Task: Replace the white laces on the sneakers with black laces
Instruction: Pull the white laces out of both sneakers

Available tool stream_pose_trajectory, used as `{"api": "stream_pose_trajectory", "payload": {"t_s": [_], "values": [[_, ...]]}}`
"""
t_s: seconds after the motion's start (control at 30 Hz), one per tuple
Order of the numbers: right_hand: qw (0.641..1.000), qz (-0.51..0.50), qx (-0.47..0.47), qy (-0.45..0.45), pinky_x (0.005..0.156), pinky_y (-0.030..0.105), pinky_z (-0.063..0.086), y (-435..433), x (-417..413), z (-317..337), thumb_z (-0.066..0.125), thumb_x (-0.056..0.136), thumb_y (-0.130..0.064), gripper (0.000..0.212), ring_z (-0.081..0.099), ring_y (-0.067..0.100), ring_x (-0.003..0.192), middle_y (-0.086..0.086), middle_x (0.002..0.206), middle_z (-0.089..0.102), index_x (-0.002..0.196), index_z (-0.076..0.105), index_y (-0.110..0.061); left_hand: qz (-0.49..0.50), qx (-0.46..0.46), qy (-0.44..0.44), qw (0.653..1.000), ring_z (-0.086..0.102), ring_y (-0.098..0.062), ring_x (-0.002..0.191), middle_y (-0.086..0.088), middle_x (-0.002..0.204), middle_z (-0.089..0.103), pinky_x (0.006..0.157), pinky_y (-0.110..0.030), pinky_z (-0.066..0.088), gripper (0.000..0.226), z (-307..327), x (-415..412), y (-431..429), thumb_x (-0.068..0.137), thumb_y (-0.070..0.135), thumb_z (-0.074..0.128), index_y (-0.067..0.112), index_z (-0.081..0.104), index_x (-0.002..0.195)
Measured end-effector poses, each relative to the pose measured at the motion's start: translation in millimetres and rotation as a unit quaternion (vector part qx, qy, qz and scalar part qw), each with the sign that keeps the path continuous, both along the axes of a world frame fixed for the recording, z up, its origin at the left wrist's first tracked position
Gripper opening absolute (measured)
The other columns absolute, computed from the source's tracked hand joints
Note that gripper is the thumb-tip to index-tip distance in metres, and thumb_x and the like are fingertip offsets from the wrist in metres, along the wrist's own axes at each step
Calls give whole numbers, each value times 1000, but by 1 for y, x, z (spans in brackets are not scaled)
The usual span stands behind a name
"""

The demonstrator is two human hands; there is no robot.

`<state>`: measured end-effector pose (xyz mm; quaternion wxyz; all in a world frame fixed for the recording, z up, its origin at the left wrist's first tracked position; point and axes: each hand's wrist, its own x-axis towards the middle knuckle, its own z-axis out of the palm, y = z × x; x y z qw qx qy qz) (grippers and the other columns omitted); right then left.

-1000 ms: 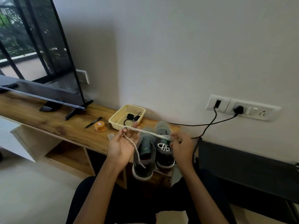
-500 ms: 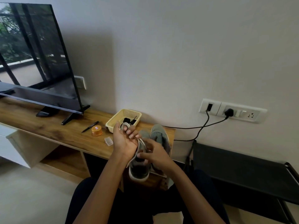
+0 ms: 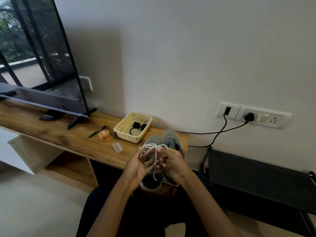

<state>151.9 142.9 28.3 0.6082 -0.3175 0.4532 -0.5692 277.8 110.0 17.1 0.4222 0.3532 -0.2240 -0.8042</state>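
Note:
Two grey sneakers stand side by side at the right end of the wooden shelf, the left sneaker (image 3: 152,182) with a pale sole toward me and the right sneaker (image 3: 171,136) behind my hands. A loose white lace (image 3: 154,151) is looped between my left hand (image 3: 136,166) and my right hand (image 3: 172,162), which hold it just above the sneakers; one end dangles over the left sneaker. Black laces (image 3: 137,127) lie coiled in a cream plastic basket (image 3: 126,134) behind the sneakers.
On the wooden shelf (image 3: 59,134) lie a black pen (image 3: 97,131), an orange round tin (image 3: 104,135) and a small clear plastic box (image 3: 117,147). A television (image 3: 42,65) stands at the left. Black cables (image 3: 218,132) run from wall sockets to a black bench (image 3: 256,178) at right.
One second ago the lace was stretched straight between my hands. My hands then came together, and the lace now hangs in loops around my fingers.

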Motion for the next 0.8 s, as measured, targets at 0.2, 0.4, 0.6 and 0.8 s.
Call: {"api": "stream_pose_trajectory", "payload": {"t_s": [0.2,0.4,0.6,0.8], "values": [[998,-54,31,-32,43,21,41,-14,4,-14,62,87,-3,11,38,8,38,1,50,48,76,62,-4,-16,-64,-155,986,71,-23,81,-13,103,70,61,-32,57,31,-18,6,5,101,33,39,13,54,121],[991,-93,53,-76,46,23,42,-27,4,-14,58,90,-2,11,42,9,39,5,54,57,79,62,-2,-68,-100,-234,965,71,-17,79,-6,93,75,66,-26,54,26,-38,9,20,89,18,63,17,56,114],[991,-71,101,53,46,23,45,-44,-1,-19,60,89,-5,6,45,10,41,9,66,62,88,64,-1,15,-78,-248,966,61,-6,49,-11,70,73,48,-16,48,10,-45,23,14,87,9,65,0,65,91],[890,-105,63,439,62,39,48,-49,-9,-28,66,84,-9,11,51,17,64,6,83,53,94,66,-4,33,-109,-211,971,67,-8,68,-6,83,75,61,-18,51,15,-42,23,13,92,16,58,10,71,91]]}}
